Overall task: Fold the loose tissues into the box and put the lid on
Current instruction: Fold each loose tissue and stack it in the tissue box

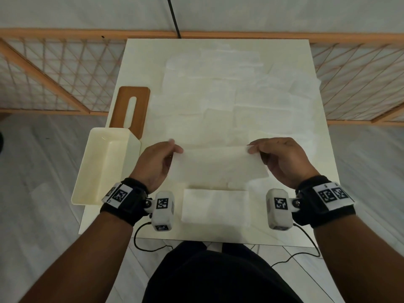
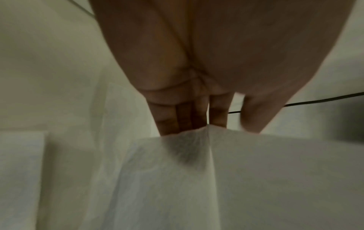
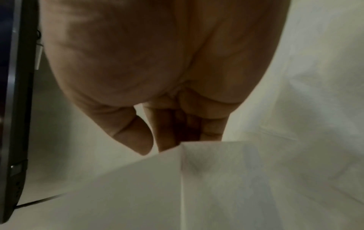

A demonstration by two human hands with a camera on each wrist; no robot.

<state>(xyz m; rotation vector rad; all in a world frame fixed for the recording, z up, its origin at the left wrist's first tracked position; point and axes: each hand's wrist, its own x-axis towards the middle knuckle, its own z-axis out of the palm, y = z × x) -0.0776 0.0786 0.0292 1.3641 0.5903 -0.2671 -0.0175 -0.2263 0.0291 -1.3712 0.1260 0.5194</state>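
A white tissue (image 1: 216, 166) hangs stretched between my two hands above the table. My left hand (image 1: 156, 159) pinches its left top corner and my right hand (image 1: 282, 158) pinches the right one. Both wrist views show the tissue (image 2: 216, 179) (image 3: 216, 186) draping from the fingers (image 2: 171, 123) (image 3: 167, 135). A folded tissue (image 1: 215, 206) lies flat near the table's front edge. Several loose tissues (image 1: 229, 88) are spread over the far half. The open cream box (image 1: 105, 167) overhangs the table's left edge, and the wooden lid (image 1: 131, 110) with its slot lies behind it.
The white table (image 1: 140, 53) stands against a wooden lattice rail (image 1: 54, 68). A black cable (image 1: 172, 16) runs away at the back. Thin cables (image 1: 148, 248) hang below the front edge by my lap.
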